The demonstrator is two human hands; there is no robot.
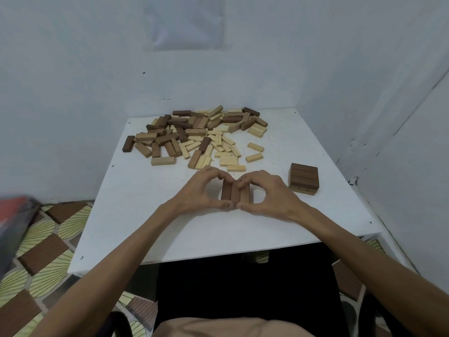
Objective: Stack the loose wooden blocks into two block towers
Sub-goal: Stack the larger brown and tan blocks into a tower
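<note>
Three brown wooden blocks (235, 193) lie side by side as a row on the white table (136, 215), near its middle front. My left hand (202, 190) and my right hand (264, 193) pinch this row from both sides, fingers at the far ends and thumbs at the near ends. A short tower of dark blocks (303, 177), two layers high, stands to the right. A big pile of loose light and dark blocks (194, 135) covers the far half of the table.
The table stands in a corner between white walls. A few single light blocks (254, 157) lie apart from the pile, right of centre. A patterned floor mat (48, 251) shows on the left, and a red-grey object (14, 220) is at the left edge.
</note>
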